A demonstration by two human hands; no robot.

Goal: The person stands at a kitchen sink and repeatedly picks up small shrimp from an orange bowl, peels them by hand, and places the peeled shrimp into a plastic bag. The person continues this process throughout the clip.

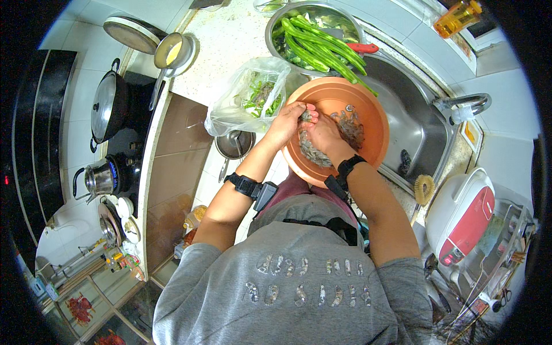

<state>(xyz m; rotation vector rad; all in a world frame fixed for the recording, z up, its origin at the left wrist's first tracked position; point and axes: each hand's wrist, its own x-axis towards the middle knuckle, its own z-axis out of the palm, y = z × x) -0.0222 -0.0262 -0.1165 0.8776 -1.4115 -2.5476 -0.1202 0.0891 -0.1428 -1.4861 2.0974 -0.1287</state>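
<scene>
My left hand point(285, 124) is over the left side of an orange plastic basin point(374, 112), its fingers curled around a small grey shrimp point(305, 115). Right against it, inside the basin, is my right hand point(324, 133); its fingers point toward the left hand, and whether they grip anything is hidden. Below the hands lies a pile of grey shrimp point(314, 152). A second, browner heap of shrimp or shells point(350, 128) sits to the right in the basin. Beside my left hand stands an open clear plastic bag point(241, 92) with green scraps and dark bits inside.
Beyond the basin, a steel bowl point(271, 36) holds leafy pieces, long green gourds point(310, 45) and a red-handled knife point(363, 48). The steel sink point(403, 95) and faucet point(465, 103) are right. Left are a lidded wok point(105, 108) and a pot point(98, 179) over a lit burner.
</scene>
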